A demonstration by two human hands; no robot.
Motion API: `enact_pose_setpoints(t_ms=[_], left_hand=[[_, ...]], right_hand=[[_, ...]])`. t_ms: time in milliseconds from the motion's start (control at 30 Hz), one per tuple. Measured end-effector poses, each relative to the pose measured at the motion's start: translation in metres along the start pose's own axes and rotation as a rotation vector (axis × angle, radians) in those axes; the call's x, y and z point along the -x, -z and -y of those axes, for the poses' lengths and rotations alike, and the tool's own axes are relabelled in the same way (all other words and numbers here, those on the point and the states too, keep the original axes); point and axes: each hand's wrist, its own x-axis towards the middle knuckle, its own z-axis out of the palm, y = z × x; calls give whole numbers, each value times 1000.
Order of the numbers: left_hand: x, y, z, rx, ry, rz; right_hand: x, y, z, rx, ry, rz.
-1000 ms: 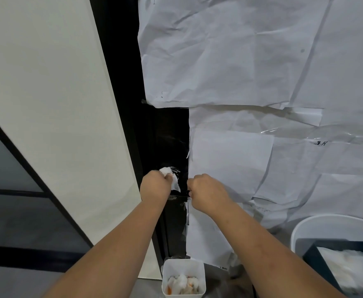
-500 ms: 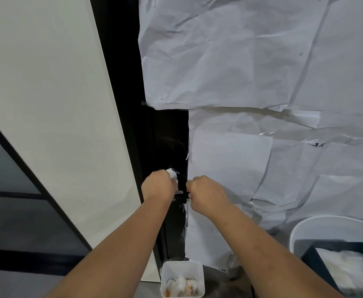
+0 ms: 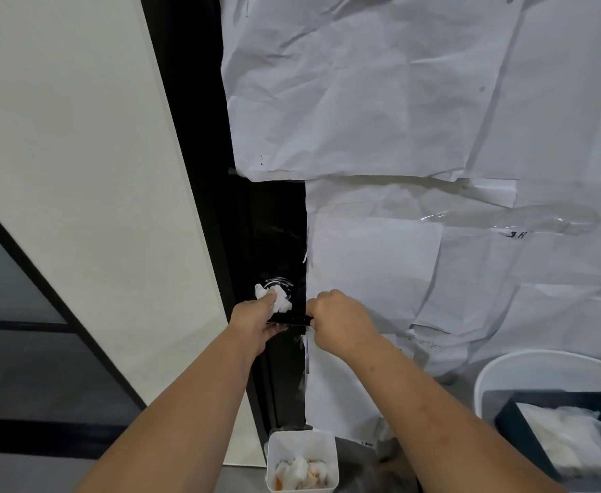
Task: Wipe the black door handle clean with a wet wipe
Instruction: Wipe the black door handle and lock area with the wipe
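Below handle (image 3: 289, 319): tub (image 3: 302, 446) of used wipes (image 3: 301, 472).

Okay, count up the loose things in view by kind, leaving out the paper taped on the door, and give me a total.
Wet wipe in the left hand: 1
Black door handle: 1
White tub of used wipes: 1
Round white bin: 1
Dark tray of fresh wipes: 1
Total: 5

Wet wipe (image 3: 277, 301) more exposed (left hand (image 3: 254, 323))

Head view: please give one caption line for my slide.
Left hand presses a wet wipe at the black door handle; right hand steadies it.
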Motion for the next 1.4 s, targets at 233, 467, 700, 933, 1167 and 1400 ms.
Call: enact_pose_setpoints(t_ms=[233, 467, 700, 933, 1167, 1400], left_hand=[[7, 7, 2, 149, 146, 156], [6, -3, -2, -348, -189, -66], [21, -25, -18, -1366, -313, -322], [19, -27, -17, -1475, -468, -399], [6, 4, -9, -328, -125, -33], [7, 5, -6, -437, -162, -68]], right_hand=[[1, -1, 0, 3, -5, -12], [2, -1, 0, 6, -9, -17], [3, 0, 1, 14, -3, -6], [4, -2, -1, 12, 3, -7], [4, -4, -3, 4, 2, -17], [0, -3, -3, -16, -2, -22]])
